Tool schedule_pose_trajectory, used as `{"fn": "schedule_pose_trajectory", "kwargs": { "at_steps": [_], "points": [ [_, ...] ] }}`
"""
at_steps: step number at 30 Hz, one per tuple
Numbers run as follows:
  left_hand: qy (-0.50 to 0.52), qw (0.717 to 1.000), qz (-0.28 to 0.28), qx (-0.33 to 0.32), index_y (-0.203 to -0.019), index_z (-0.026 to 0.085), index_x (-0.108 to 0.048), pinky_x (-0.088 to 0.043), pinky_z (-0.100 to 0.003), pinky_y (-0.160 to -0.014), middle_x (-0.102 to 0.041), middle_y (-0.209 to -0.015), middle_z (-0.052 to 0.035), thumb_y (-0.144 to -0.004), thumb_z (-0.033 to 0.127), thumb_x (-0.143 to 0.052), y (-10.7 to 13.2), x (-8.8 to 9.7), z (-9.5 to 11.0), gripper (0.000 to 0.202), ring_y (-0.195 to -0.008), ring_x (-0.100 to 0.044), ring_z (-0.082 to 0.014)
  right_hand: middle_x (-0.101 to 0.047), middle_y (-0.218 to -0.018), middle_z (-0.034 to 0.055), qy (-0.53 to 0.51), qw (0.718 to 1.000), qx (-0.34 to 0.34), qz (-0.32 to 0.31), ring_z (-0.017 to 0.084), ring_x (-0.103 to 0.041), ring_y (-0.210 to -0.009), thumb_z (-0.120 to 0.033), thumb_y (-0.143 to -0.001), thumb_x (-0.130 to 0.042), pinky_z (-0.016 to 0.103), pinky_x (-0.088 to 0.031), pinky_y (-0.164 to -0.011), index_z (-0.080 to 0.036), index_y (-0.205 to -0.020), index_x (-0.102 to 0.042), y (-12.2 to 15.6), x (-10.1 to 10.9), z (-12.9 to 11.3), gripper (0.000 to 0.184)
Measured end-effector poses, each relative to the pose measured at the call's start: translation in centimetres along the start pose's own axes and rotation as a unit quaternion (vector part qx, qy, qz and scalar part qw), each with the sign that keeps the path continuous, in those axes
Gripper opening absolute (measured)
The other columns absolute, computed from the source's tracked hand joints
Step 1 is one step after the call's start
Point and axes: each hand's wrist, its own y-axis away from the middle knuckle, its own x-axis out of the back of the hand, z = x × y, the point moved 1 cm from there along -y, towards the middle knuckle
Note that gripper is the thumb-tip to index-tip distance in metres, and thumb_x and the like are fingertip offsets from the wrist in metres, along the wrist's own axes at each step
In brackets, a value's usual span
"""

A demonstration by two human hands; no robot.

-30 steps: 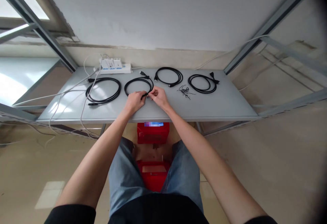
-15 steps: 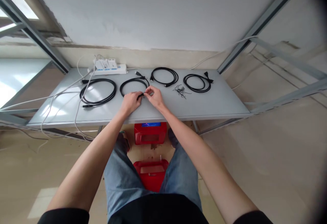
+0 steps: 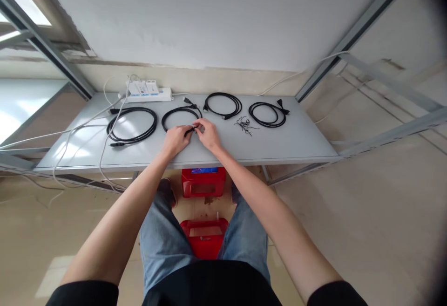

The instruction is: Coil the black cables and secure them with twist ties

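Note:
My left hand (image 3: 177,139) is closed on the near side of a coiled black cable (image 3: 163,120), second from the left on the grey shelf. Right beside it, my right hand (image 3: 208,135) pinches at the same spot with thumb and fingers. A small dark twist tie (image 3: 194,131) seems to be between the fingertips, partly hidden by them. The cable's plug ends (image 3: 190,104) lie behind the hands at the coil's far right. To the right of my right hand is a loose pile of thin black twist ties (image 3: 246,125).
Other coiled black cables lie on the shelf (image 3: 293,147): one at left (image 3: 154,124), one behind right (image 3: 240,105), one far right (image 3: 254,116). A white power strip (image 3: 164,94) stands at the back left, its white cords (image 3: 71,133) hanging over the front edge. Red stools (image 3: 186,187) stand below.
Both hands stay at the coil, with the right fingers shifted slightly over the cable toward the left hand. The whole view has moved slightly.

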Motion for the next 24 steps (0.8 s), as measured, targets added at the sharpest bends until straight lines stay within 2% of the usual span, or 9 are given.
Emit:
{"fn": "schedule_pose_trajectory", "kwargs": {
  "at_steps": [5,13,20,24],
  "points": [
    [0.004,1.000,0.001,0.005,-0.130,0.026,-0.077,-0.054,-0.036,-0.094,-0.081,-0.122,-0.0121,-0.102,0.035,-0.050,-0.13,-0.09,0.03,0.039,-0.116,-0.074,-0.0312,-0.071,-0.109,0.0087,0.073,0.997,0.020,0.002,0.024,-0.065,-0.104,-0.007,-0.096,-0.052,0.039,-0.051,-0.101,-0.022,-0.109,-0.074,0.43,0.02,-0.55,0.030],
    [0.015,1.000,0.001,0.004,-0.129,0.026,-0.076,-0.053,-0.037,-0.097,-0.080,-0.124,-0.0125,-0.103,0.034,-0.049,0.00,-0.05,0.01,0.039,-0.119,-0.073,-0.0311,-0.069,-0.101,0.0096,0.124,0.992,0.001,0.007,0.027,-0.061,-0.103,-0.012,-0.101,-0.054,0.042,-0.049,-0.100,-0.022,-0.095,-0.073,0.55,-0.08,-0.18,0.022],
    [0.007,1.000,-0.003,0.010,-0.127,0.026,-0.077,-0.053,-0.037,-0.093,-0.081,-0.120,-0.0126,-0.102,0.034,-0.050,0.07,0.18,0.17,0.037,-0.115,-0.074,-0.0316,-0.070,-0.098,0.0089,0.074,0.997,-0.017,0.008,0.027,-0.062,-0.101,-0.014,-0.100,-0.055,0.041,-0.050,-0.097,-0.023,-0.092,-0.068,0.63,-0.23,-0.37,0.018],
    [0.002,1.000,0.001,0.010,-0.124,0.025,-0.077,-0.053,-0.037,-0.091,-0.081,-0.117,-0.0128,-0.102,0.034,-0.051,0.06,0.04,0.04,0.036,-0.114,-0.074,-0.0318,-0.073,-0.095,0.0069,0.036,0.999,-0.021,0.007,0.024,-0.066,-0.092,-0.017,-0.097,-0.058,0.038,-0.053,-0.094,-0.023,-0.091,-0.068,0.68,-0.26,-0.53,0.013]
  ]
}}
